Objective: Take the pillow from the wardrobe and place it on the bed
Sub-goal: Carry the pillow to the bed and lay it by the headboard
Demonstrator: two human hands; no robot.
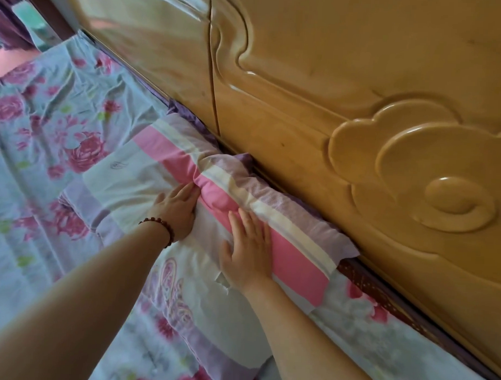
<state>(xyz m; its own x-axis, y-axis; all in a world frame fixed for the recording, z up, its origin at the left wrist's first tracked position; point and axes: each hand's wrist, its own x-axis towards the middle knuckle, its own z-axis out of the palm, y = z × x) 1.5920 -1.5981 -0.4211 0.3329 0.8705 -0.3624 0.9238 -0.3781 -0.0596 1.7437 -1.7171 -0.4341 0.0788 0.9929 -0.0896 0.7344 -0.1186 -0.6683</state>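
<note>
The pillow (165, 158), striped pink, white and lilac, lies on the bed (41, 131) against the carved wooden headboard (360, 94). My left hand (176, 210), with a red bead bracelet at the wrist, lies flat on the pillow's white part, fingertips at a dent in the pink stripe. My right hand (248, 246) presses flat on the pink stripe further right, fingers straight. Neither hand grips the fabric. The wardrobe is out of view.
The bed is covered by a pale blue sheet with pink roses. A dark purple mattress edge (382, 296) shows along the headboard at right. A curtain and a window (10, 28) are at the far top left.
</note>
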